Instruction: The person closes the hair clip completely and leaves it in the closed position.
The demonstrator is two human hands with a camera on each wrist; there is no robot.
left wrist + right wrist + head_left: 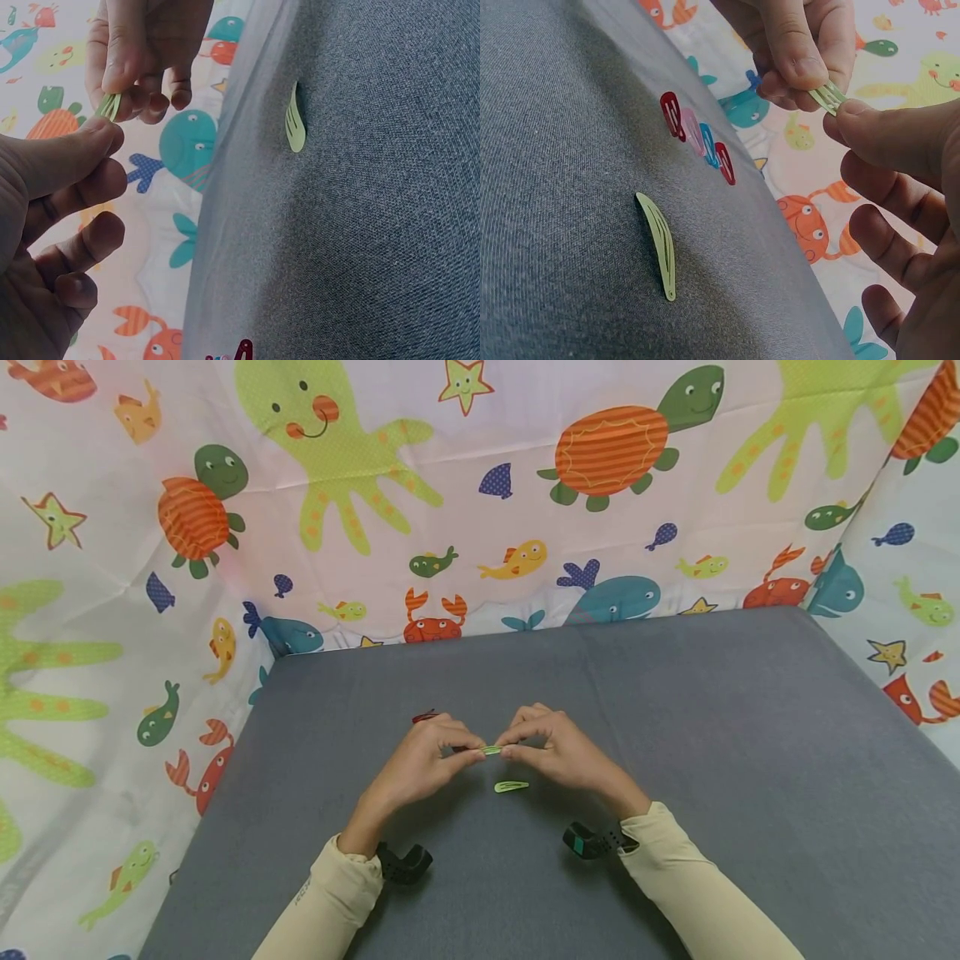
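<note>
- We hold a green clip [491, 749] just above the grey table [712, 760], left hand [423, 768] and right hand [558, 752] each pinching an end.
- A second green clip [512, 787] lies just below it; coloured clips [697, 135] lie beyond the left hand.
- We judge this the snapping step; next we likely need a firm bend with both thumbs.

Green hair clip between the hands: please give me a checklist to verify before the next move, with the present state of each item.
1. Left hand pinches the held green clip: ok.
2. Right hand pinches its other end: ok.
3. Held clip lifted off the grey mat: ok.
4. Second green clip lies flat, apart from both hands: ok.
5. Row of coloured clips untouched: ok.
6. Held clip snapped open or closed: cannot tell.
</note>
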